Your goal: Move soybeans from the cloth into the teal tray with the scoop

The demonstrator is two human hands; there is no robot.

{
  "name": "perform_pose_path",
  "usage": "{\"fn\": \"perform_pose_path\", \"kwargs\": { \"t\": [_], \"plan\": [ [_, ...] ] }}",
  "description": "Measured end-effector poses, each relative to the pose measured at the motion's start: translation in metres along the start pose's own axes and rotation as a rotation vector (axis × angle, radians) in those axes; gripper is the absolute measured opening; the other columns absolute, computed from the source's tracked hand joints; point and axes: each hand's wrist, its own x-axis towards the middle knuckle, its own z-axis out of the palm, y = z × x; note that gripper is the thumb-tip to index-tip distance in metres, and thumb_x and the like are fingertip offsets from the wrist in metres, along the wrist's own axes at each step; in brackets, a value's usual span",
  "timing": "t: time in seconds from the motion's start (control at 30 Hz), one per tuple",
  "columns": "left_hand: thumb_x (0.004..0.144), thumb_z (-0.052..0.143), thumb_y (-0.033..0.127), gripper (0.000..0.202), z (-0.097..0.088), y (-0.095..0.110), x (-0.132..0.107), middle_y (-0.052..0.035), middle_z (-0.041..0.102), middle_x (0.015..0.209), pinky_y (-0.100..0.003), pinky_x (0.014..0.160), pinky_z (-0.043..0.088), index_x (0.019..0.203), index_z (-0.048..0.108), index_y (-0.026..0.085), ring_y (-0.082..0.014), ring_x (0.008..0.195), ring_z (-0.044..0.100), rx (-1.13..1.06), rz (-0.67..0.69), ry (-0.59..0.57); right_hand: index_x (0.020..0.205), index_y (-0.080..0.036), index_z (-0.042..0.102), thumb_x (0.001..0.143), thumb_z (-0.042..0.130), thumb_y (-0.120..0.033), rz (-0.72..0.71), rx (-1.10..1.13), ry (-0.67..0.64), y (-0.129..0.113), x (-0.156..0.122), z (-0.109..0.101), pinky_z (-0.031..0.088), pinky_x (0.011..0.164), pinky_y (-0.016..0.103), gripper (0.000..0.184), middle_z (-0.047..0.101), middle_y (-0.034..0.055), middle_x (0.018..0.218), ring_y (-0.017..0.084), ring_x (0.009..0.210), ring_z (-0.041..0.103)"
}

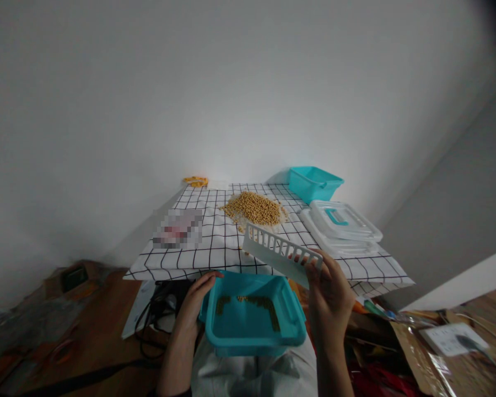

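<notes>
A teal plastic bin (254, 334) rests on my lap below the table edge, with a few soybeans (242, 299) inside. My left hand (197, 300) grips the bin's left rim. In my right hand (330, 286) is a white slotted plastic divider (273, 251), held by its right end and tilted above the bin's far side. Its left end is in front of a pile of soybeans (254, 208) on the table. A few loose beans lie between the pile and the table's front edge.
The table has a white grid-patterned cloth (221, 256). A second teal bin (314, 184) stands at the back right, near stacked clear lids (345, 223). At the left lies a blurred-out item (177, 229); a yellow object (196, 181) sits behind. Cables (152, 320) hang below left.
</notes>
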Motion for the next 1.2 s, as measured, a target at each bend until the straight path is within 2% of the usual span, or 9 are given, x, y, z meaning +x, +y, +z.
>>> {"fn": "perform_pose_path", "kwargs": {
  "t": [0.2, 0.4, 0.83, 1.07, 1.2],
  "plan": [
    [0.052, 0.085, 0.04, 0.025, -0.001, -0.001, 0.003, 0.0014, 0.075, 0.069, -0.03, 0.068, 0.048, 0.068, 0.079, 0.022, -0.0223, 0.071, 0.065, 0.022, 0.022, -0.003, 0.111, -0.02, 0.071, 0.093, 0.065, -0.035, 0.002, -0.019, 0.004, 0.001, 0.0, 0.0, 0.06, 0.081, 0.039, 0.024, 0.078, 0.0102, 0.1, 0.028, 0.091, 0.077],
    [0.051, 0.086, 0.04, 0.027, -0.001, -0.002, 0.001, 0.0026, 0.075, 0.068, -0.028, 0.065, 0.048, 0.069, 0.079, 0.022, -0.02, 0.068, 0.064, 0.014, 0.007, 0.005, 0.107, -0.022, 0.074, 0.093, 0.066, -0.033, -0.01, -0.01, -0.03, -0.002, 0.0, 0.0, 0.059, 0.082, 0.034, 0.019, 0.079, 0.0077, 0.102, 0.025, 0.094, 0.076],
    [0.051, 0.085, 0.04, 0.027, 0.0, 0.0, 0.0, 0.0013, 0.075, 0.069, -0.031, 0.066, 0.05, 0.07, 0.078, 0.022, -0.0219, 0.069, 0.066, 0.015, -0.003, 0.013, 0.104, -0.023, 0.074, 0.092, 0.068, -0.033, 0.072, 0.114, -0.102, -0.007, 0.0, 0.0, 0.061, 0.077, 0.032, 0.017, 0.079, 0.0055, 0.093, 0.023, 0.085, 0.077],
    [0.054, 0.084, 0.037, 0.024, -0.003, -0.003, 0.002, 0.0036, 0.075, 0.067, -0.029, 0.064, 0.049, 0.071, 0.078, 0.022, -0.0206, 0.068, 0.065, -0.004, 0.005, 0.007, 0.101, -0.022, 0.074, 0.09, 0.07, -0.034, 0.059, 0.081, 0.003, -0.006, 0.004, -0.004, 0.059, 0.07, 0.029, 0.017, 0.078, 0.005, 0.089, 0.022, 0.08, 0.076],
    [0.055, 0.085, 0.038, 0.024, -0.004, -0.004, 0.004, 0.0036, 0.075, 0.067, -0.028, 0.066, 0.048, 0.072, 0.079, 0.021, -0.0192, 0.068, 0.064, -0.006, 0.004, -0.001, 0.106, -0.021, 0.072, 0.09, 0.069, -0.035, 0.068, 0.061, 0.003, -0.003, 0.003, -0.002, 0.058, 0.076, 0.034, 0.021, 0.078, 0.0074, 0.093, 0.025, 0.084, 0.077]
  ]
}}
